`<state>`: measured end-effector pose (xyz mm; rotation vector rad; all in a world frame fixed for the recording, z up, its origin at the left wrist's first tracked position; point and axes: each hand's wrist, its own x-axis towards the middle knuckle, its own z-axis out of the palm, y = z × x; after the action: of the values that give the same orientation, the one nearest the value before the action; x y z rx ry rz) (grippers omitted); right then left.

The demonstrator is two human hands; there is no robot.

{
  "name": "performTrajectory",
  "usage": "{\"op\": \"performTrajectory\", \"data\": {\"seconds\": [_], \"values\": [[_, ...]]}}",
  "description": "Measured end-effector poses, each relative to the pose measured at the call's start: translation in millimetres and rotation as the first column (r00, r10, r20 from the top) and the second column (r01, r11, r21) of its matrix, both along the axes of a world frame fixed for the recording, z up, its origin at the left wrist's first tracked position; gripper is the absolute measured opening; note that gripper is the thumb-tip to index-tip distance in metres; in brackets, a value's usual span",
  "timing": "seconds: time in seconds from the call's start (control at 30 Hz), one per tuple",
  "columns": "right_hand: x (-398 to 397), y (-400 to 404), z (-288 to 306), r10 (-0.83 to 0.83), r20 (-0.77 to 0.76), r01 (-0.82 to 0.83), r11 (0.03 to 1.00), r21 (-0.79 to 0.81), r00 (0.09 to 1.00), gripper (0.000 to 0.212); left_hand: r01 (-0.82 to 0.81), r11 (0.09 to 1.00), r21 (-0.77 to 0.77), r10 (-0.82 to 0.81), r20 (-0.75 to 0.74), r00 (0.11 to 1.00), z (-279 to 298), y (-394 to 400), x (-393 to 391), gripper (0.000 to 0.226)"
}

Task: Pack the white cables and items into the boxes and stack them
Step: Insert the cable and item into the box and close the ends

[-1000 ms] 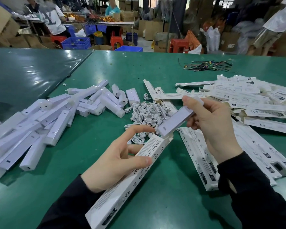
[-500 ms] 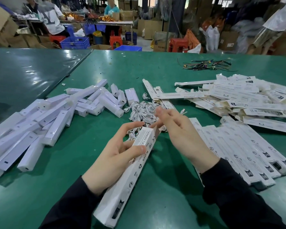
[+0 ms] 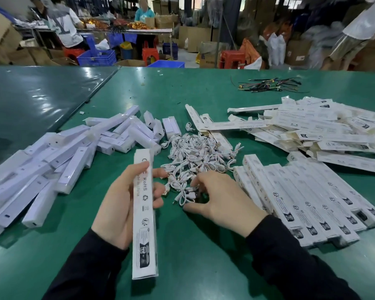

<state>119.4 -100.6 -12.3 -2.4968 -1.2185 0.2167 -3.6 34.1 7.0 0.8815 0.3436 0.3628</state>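
A long white box point(image 3: 144, 213) stands almost lengthwise away from the person, gripped in the left hand point(image 3: 121, 204), thumb over its printed face and fingers curled round the far side. It is lifted just above the green table point(image 3: 204, 267). Just right of it lies the heap of white cables point(image 3: 195, 156), and the right hand point(image 3: 223, 200) reaches into the near edge of that heap, thumb and fingers bent towards each other over a cable end; whether it actually pinches one I cannot tell, as the fingertips are blurred.

Right of the hand, a neat row of packed boxes point(image 3: 307, 202) lies side by side, touching. Beyond them, a loose pile of flat, unfolded boxes point(image 3: 312, 128) sprawls. To the left sits a jumble of white bars in clear wrap point(image 3: 59, 161). Far across the table is a tangle of coloured wires point(image 3: 268, 84). Behind, people point(image 3: 63, 24) work at another bench among cardboard cartons point(image 3: 195, 37) and blue crates point(image 3: 95, 57).
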Motion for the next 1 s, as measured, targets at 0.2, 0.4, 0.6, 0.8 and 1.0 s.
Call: {"op": "performTrajectory", "data": {"seconds": [0.2, 0.4, 0.6, 0.8, 1.0], "values": [[2.9, -0.4, 1.5, 0.060, 0.062, -0.070, 0.984, 0.161, 0.996, 0.015, -0.219, 0.930, 0.296, 0.241, -0.037, 0.970, -7.6, -2.0, 2.9, 0.043], [0.8, 0.0, 8.4, 0.026, -0.044, 0.004, 0.813, 0.582, 0.999, 0.011, -0.232, 0.871, 0.434, 0.273, -0.034, 0.961, -10.7, -3.9, 2.5, 0.038], [-2.6, 0.9, 13.0, 0.203, -0.364, 0.098, 0.745, 0.660, 0.909, 0.017, -0.132, 0.852, 0.506, 0.168, -0.026, 0.985, -5.2, -9.5, 2.0, 0.060], [-10.8, 2.5, 18.8, 0.319, -0.623, 0.316, 0.648, 0.693, 0.714, 0.009, -0.119, 0.871, 0.476, 0.142, -0.012, 0.990, -4.3, -9.7, 0.7, 0.059], [-11.3, 0.3, 28.1, 0.282, -0.914, 0.376, 0.845, 0.381, 0.292, 0.015, -0.161, 0.887, 0.433, 0.170, 0.019, 0.985, -4.8, -10.7, 1.5, 0.057]]}}
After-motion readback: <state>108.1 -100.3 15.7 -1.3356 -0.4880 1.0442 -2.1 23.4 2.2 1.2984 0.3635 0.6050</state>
